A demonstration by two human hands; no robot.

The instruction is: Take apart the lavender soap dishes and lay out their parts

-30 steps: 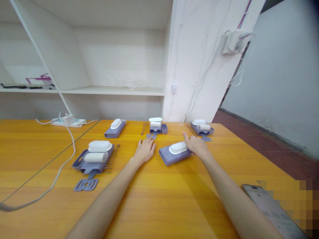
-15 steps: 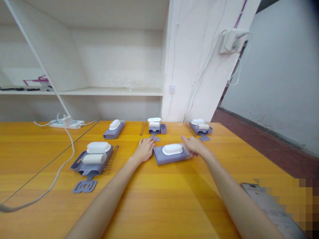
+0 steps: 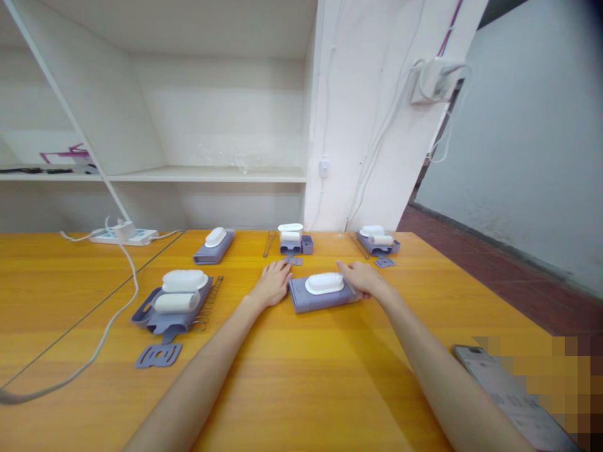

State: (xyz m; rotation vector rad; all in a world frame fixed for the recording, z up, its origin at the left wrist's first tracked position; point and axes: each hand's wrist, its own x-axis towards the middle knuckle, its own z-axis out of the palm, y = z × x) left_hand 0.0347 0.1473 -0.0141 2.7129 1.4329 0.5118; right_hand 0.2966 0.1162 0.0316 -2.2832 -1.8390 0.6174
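A flat purple-grey case [image 3: 325, 304] lies on the table before me, a white oval brush [image 3: 325, 284] on its top and a clear part at its right end. Around that right end, my right hand [image 3: 362, 278] is closed, the thumb along the far edge and fingers curled at the end. My left hand [image 3: 273, 282] lies on the table by the case's left end, fingers stretched forward; whether it touches the case I cannot tell. Just beyond its fingertips is a slotted purple-grey plate [image 3: 296, 261].
A set of parts with a white roller [image 3: 176, 302], coiled spring [image 3: 210, 304] and slotted plate [image 3: 159, 355] lies left. Similar sets [image 3: 291, 237] [image 3: 379, 242] and another case [image 3: 214, 246] stand behind. A power strip [image 3: 125, 235], cable [image 3: 113, 323] and phone [image 3: 509, 395] are also there.
My right thumb has shifted slightly left along the far edge of the case. The left hand and the case look the same, with only a small shift of the whole view.
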